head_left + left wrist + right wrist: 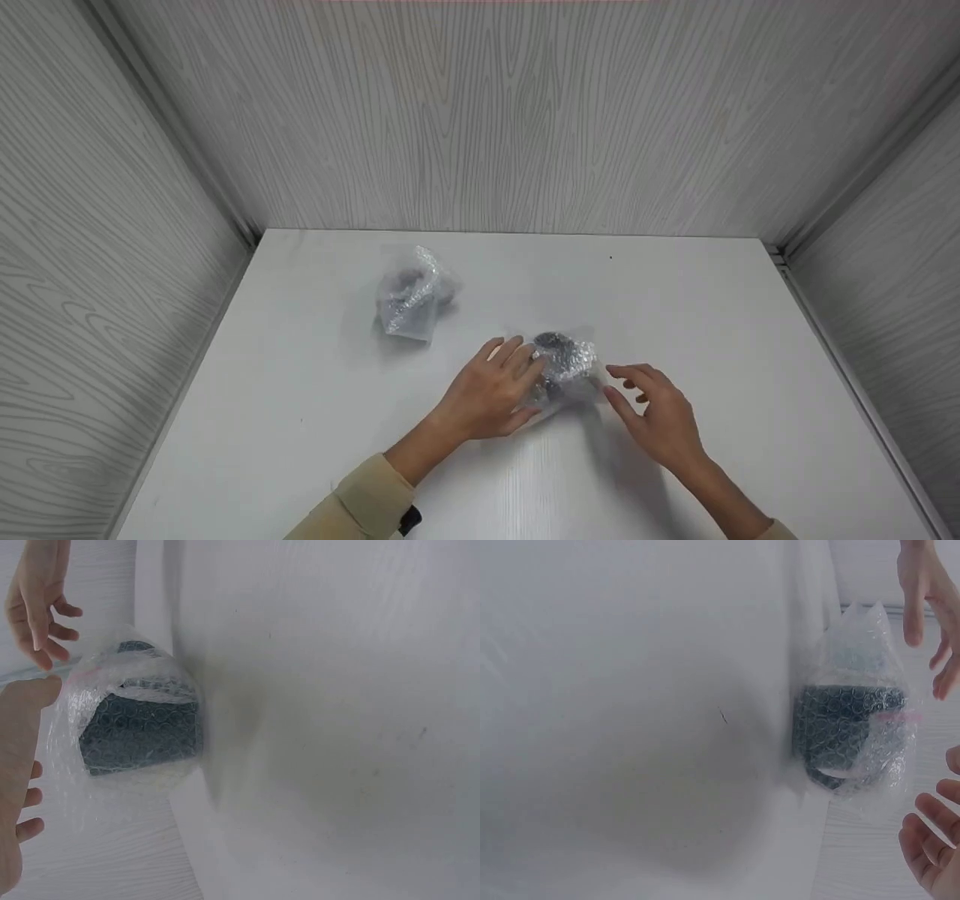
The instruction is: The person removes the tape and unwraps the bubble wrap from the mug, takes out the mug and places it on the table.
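Note:
A bubble-wrapped bundle (pixel 566 364) rests on the white table, a dark object showing through its clear wrap. The dark object (pixel 142 731) looks blocky, and its kind cannot be made out. A pink strip (pixel 900 717) shows on the wrap. My left hand (pixel 491 390) is at the bundle's left side, fingers loosely spread and overlapping its edge in the head view; whether they touch it is unclear. On the other side my right hand (pixel 660 412) is held beside the bundle with fingers apart, holding nothing.
A second bubble-wrapped bundle (pixel 412 296), also with something dark inside, lies farther back to the left on the table (pixel 300 420). Grey wood-grained panels (pixel 480 120) stand behind the table and along both sides.

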{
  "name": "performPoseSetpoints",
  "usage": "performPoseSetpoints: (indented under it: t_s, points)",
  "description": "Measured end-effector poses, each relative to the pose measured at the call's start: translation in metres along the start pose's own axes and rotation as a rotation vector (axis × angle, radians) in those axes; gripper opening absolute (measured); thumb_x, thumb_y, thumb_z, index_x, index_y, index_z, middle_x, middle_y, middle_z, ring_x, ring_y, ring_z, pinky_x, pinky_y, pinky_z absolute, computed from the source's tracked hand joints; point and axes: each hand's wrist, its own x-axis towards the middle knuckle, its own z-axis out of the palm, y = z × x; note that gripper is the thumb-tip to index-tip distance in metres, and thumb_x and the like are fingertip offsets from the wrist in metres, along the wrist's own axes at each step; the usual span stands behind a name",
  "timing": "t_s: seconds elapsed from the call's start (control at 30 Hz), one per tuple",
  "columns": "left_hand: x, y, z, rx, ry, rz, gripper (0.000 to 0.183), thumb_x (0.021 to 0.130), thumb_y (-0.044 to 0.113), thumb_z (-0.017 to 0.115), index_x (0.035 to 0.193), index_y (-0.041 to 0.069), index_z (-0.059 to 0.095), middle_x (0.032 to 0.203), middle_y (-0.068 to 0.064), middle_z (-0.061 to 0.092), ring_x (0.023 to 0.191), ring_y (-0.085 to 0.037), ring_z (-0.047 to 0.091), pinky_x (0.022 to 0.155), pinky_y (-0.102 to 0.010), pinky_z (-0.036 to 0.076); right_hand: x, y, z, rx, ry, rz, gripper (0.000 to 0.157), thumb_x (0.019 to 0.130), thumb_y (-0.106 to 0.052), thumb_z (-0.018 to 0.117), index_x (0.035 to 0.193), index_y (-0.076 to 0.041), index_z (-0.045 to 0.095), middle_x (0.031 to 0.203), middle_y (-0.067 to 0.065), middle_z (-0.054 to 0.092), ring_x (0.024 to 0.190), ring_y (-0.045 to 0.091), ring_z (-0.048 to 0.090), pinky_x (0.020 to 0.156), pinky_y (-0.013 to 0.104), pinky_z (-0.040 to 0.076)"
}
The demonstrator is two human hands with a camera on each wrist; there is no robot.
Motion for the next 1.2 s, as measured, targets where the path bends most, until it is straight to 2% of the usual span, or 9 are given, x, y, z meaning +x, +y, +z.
performPoseSetpoints:
  t_s: [0.2, 0.33, 0.6, 0.77, 0.87, 1.0, 1.2]
  points:
    - [0.006, 0.001, 0.006, 0.017, -0.081, 0.008, 0.078, 0.093, 0.073, 0.059, 0.147, 0.018, 0.058, 0.147, -0.004, 0.064, 0.144, -0.025, 0.056, 0.123, -0.043, 0.045, -0.006, -0.01, -0.003, 0.195, -0.098, 0.234, 0.024, 0.095, -0.014, 0.078, 0.119, -0.015, 0.077, 0.107, -0.002, 0.081, 0.087, 0.005, 0.07, 0.072, 0.022, 0.059]
    - [0.008, 0.002, 0.009, 0.017, -0.095, 0.004, 0.079, 0.094, 0.075, 0.056, 0.148, 0.017, 0.056, 0.149, -0.005, 0.063, 0.145, -0.026, 0.056, 0.123, -0.044, 0.045, -0.006, -0.013, -0.001, 0.258, -0.135, 0.332, 0.021, 0.098, -0.017, 0.076, 0.118, -0.014, 0.078, 0.106, 0.001, 0.081, 0.088, 0.004, 0.07, 0.074, 0.019, 0.058]
    - [0.008, 0.004, 0.014, 0.015, -0.123, 0.012, 0.073, 0.096, 0.072, 0.055, 0.147, 0.019, 0.058, 0.151, -0.007, 0.061, 0.146, -0.027, 0.056, 0.123, -0.043, 0.045, -0.006, -0.016, 0.012, 0.371, -0.168, 0.44, 0.026, 0.099, -0.018, 0.075, 0.122, -0.005, 0.075, 0.114, 0.01, 0.079, 0.086, 0.009, 0.074, 0.069, 0.02, 0.06]
    - [0.008, 0.006, 0.015, -0.013, -0.131, 0.005, 0.069, 0.098, 0.07, 0.055, 0.146, 0.02, 0.058, 0.153, -0.007, 0.059, 0.147, -0.028, 0.054, 0.125, -0.042, 0.043, -0.002, -0.02, 0.018, 0.418, -0.171, 0.49, 0.026, 0.1, -0.023, 0.074, 0.122, -0.008, 0.075, 0.11, 0.012, 0.08, 0.085, 0.012, 0.074, 0.07, 0.029, 0.065]
    - [0.008, 0.007, 0.017, -0.021, -0.123, 0.006, 0.067, 0.098, 0.068, 0.055, 0.146, 0.021, 0.058, 0.154, -0.008, 0.059, 0.147, -0.029, 0.054, 0.126, -0.042, 0.041, 0.001, -0.019, 0.02, 0.46, -0.167, 0.527, 0.027, 0.1, -0.026, 0.074, 0.12, -0.008, 0.076, 0.11, 0.014, 0.08, 0.088, 0.02, 0.077, 0.071, 0.034, 0.066]
    - [0.007, 0.009, 0.02, -0.027, -0.114, 0.008, 0.065, 0.099, 0.067, 0.056, 0.146, 0.022, 0.058, 0.155, -0.011, 0.058, 0.148, -0.031, 0.053, 0.127, -0.041, 0.04, 0.003, -0.017, 0.021, 0.513, -0.169, 0.568, 0.027, 0.1, -0.026, 0.074, 0.119, -0.007, 0.076, 0.11, 0.016, 0.08, 0.092, 0.025, 0.079, 0.07, 0.03, 0.065]
    - [0.006, 0.012, 0.022, -0.041, -0.113, 0.004, 0.064, 0.098, 0.066, 0.058, 0.146, 0.023, 0.058, 0.153, -0.012, 0.057, 0.147, -0.033, 0.053, 0.127, -0.04, 0.041, 0.007, -0.015, 0.022, 0.566, -0.186, 0.606, 0.028, 0.101, -0.026, 0.072, 0.118, -0.004, 0.076, 0.108, 0.015, 0.08, 0.089, 0.023, 0.079, 0.068, 0.028, 0.064]
